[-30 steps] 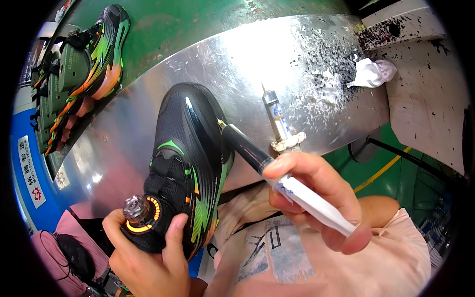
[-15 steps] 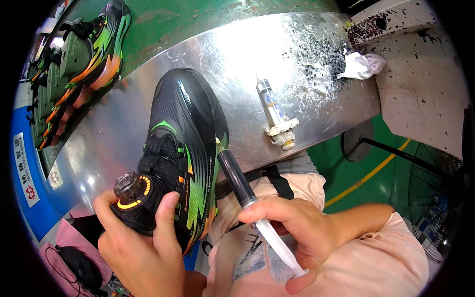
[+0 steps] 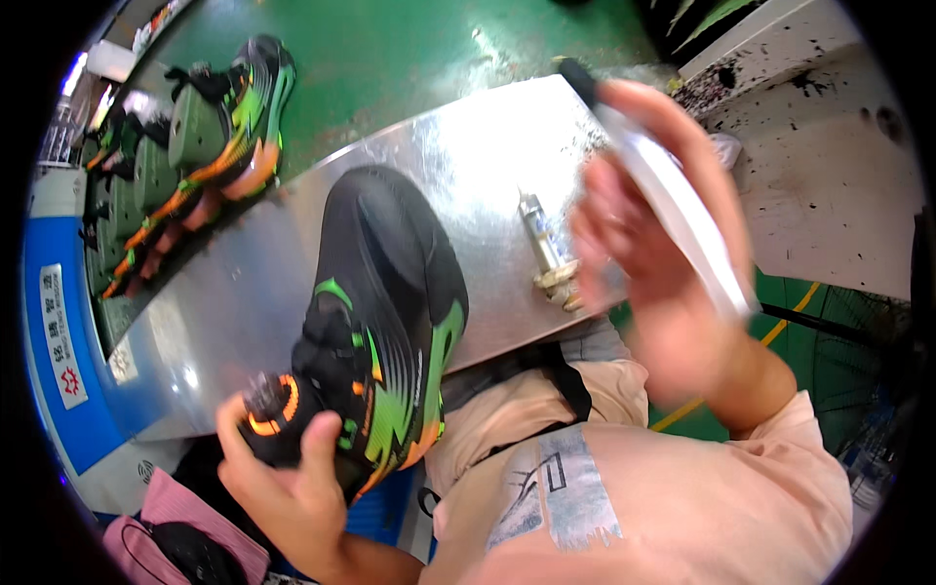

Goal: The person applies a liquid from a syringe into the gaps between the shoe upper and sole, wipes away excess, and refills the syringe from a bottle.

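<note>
A black sneaker (image 3: 390, 263) with green and orange sides lies tilted over the metal table, toe pointing away from me. My left hand (image 3: 292, 487) is closed round its heel end, thumb and fingers on either side of the collar. A dark knob-like piece (image 3: 263, 395) sticks up out of the collar's opening. Raised over the table's right part, my right hand (image 3: 663, 263) grips a syringe (image 3: 673, 195) with a white plunger and a dark barrel, both smeared by motion. Beside that hand a second syringe (image 3: 544, 234) lies on the table, its lower end wrapped in something whitish.
Several matching sneakers (image 3: 239, 122) stand in a row at the far left, with green blocks among them. The shiny metal table (image 3: 224, 322) has a curved far edge. A pale stained panel (image 3: 809, 195) rises at the right. Pink cloth (image 3: 175, 507) shows at lower left.
My right hand has lifted the syringe away from the sneaker's side, up and to the right. My left hand keeps its hold on the sneaker.
</note>
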`<move>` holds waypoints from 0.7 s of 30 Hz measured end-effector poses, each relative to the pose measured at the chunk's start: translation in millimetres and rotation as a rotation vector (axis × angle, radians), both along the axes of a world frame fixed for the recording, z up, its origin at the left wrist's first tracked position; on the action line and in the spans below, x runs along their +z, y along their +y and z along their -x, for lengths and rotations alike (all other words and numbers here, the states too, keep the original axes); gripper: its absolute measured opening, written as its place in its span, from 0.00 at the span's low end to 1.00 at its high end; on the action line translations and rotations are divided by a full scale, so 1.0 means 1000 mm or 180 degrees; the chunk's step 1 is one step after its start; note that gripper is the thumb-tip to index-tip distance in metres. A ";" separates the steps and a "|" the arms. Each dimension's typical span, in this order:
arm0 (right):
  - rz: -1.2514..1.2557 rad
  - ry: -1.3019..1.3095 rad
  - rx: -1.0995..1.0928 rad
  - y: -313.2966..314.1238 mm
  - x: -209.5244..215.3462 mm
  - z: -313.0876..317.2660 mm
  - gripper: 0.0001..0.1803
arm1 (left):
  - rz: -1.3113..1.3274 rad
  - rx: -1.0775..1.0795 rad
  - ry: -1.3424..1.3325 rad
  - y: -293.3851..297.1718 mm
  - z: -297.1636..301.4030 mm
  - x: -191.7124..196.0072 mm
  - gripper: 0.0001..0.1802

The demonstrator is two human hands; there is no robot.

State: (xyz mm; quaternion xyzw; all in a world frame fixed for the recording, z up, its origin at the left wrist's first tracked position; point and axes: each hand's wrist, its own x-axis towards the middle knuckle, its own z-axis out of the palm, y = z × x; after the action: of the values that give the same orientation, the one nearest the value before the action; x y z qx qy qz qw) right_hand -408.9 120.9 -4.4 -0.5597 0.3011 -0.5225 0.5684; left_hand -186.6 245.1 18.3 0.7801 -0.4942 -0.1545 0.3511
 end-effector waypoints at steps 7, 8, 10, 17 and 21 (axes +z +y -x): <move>-0.1241 -0.0345 0.0622 -0.033 -0.023 -0.047 0.25 | -0.0050 0.0301 -0.0473 0.037 0.023 0.000 0.28; -0.1241 -0.0280 0.0663 -0.040 -0.020 -0.049 0.25 | -0.0026 0.0332 -0.0497 0.032 0.026 0.000 0.28; -0.1114 -0.0202 0.0703 -0.049 -0.021 -0.055 0.24 | 0.0005 0.0323 -0.0507 0.025 0.025 -0.002 0.28; -0.0566 0.0326 0.0488 -0.050 -0.033 -0.060 0.22 | -0.0045 0.0371 -0.0387 0.025 0.019 -0.006 0.27; -0.0675 0.0410 0.0562 -0.050 -0.018 -0.059 0.22 | -0.0023 0.0396 -0.0364 0.027 0.022 0.003 0.28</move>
State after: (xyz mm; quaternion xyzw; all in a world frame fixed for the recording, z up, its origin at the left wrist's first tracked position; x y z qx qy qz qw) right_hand -350.2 71.1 -22.7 -0.5533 0.3400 -0.3987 0.6475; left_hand -208.4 272.0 21.8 0.8182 -0.4634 -0.0894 0.3284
